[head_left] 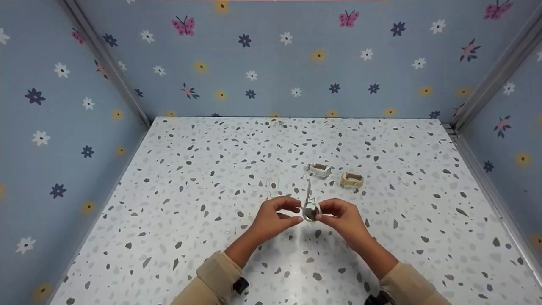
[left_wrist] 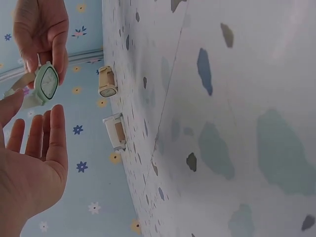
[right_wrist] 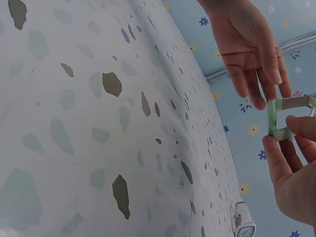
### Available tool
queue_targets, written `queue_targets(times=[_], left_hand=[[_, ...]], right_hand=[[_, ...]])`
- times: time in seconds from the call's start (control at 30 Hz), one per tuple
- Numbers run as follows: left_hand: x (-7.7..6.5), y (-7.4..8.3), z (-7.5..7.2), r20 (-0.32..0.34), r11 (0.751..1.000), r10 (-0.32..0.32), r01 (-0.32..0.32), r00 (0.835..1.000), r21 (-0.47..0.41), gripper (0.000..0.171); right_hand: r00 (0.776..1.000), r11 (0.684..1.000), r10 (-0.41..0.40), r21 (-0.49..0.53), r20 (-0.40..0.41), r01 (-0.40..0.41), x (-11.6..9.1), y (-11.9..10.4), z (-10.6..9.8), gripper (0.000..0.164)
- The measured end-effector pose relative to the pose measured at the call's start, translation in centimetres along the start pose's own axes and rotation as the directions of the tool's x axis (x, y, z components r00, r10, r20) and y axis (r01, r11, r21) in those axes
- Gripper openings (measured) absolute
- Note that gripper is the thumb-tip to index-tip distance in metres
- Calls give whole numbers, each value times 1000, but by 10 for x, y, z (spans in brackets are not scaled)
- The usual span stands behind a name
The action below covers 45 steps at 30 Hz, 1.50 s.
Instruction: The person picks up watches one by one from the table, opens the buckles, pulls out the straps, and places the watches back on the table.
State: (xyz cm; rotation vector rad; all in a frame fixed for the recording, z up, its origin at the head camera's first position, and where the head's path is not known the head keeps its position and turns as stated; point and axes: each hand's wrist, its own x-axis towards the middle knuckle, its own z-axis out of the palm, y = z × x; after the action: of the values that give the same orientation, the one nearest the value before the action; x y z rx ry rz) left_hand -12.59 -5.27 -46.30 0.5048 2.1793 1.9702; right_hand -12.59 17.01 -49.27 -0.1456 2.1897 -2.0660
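We pinch a pale green watch (left_wrist: 48,83) between the thumb and fingers of our right hand (head_left: 345,221), holding it above the counter (head_left: 190,199). Our left hand (head_left: 271,220) is just beside the watch, its thumb and fingers parted. Beyond our hands, a white watch (head_left: 325,172) and a beige watch (head_left: 351,184) rest near each other on the counter, the white one farther left.

The watch (left_wrist: 49,83) is pale green, the tabletop (head_left: 199,203) grey-speckled white, the walls (head_left: 273,57) blue and flowered
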Motion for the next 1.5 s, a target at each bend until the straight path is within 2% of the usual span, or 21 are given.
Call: queue_targets(times=[0.27,0.67,1.03,1.27,1.5], left_hand=[[1,-4,6,-9,1000,15,-15,1000,14,26],[2,-7,6,-26,999,13,-12,1000,33,23],[1,-8,5,-21,1000,8,-7,1000,28,21],[10,-38,5,4,1000,-2,2,1000,25,22],[9,-43,4,34,998,-8,6,999,57,21]], right_hand=[[1000,1000,-5,10,25,5,0,3,1,28],[997,999,-38,11,62,37,4,10,3,28],[998,999,-37,-10,56,38,7,9,-3,35],[986,990,-119,-57,117,126,7,2,-4,33],[981,975,-124,-168,148,148,5,-9,-2,29]])
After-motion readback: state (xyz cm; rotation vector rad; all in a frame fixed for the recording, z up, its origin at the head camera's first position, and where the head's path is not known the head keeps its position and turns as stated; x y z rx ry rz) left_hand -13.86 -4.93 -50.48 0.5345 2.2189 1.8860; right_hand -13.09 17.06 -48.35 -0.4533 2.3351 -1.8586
